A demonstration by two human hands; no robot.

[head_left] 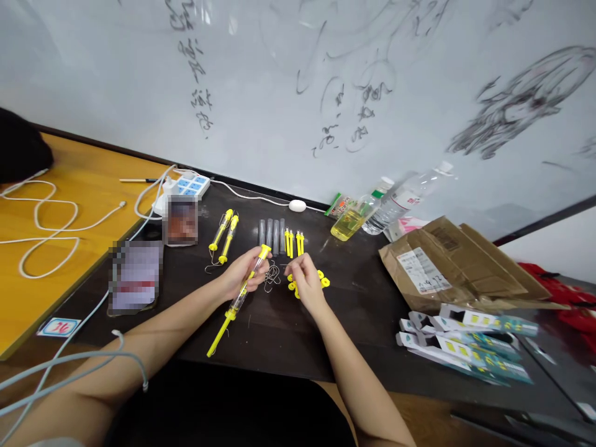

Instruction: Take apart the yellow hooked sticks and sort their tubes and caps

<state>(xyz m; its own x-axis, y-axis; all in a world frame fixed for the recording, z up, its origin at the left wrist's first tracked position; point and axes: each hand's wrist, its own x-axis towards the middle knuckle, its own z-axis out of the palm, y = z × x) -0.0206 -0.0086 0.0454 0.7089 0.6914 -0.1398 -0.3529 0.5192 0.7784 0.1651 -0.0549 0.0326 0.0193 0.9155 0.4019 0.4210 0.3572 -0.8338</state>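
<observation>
The left forearm (162, 332) is being crossed, nearest the camera, by slim pale blue-grey round cables (112, 354). By the curled fingers of the left hand (244, 270), a long clear plastic tube with bright yellow plastic ends (239, 298) is being grasped, slanted above the dark brown tabletop (363, 335), its thin yellow lower part being pointed toward the near edge. The fingertips of the right hand (305, 279) are being drawn together; whether anything is being pinched there cannot be told. Between the hands, a tangle of bent silvery metal hooks (271, 276) is being supported by the tabletop, and small round yellow plastic caps (325, 282) are being partly covered by the right hand. Just beyond, four clear cylindrical plastic tubes (269, 234) are being flanked by narrow yellow plastic sticks (291, 243). Farther left, two yellow-ended clear tubes with wire hooks (229, 239) are being displayed. Well to the right, a crumpled brown paper package (465, 267) is being neighboured by opened white-and-teal cardboard boxes (470, 344).
</observation>
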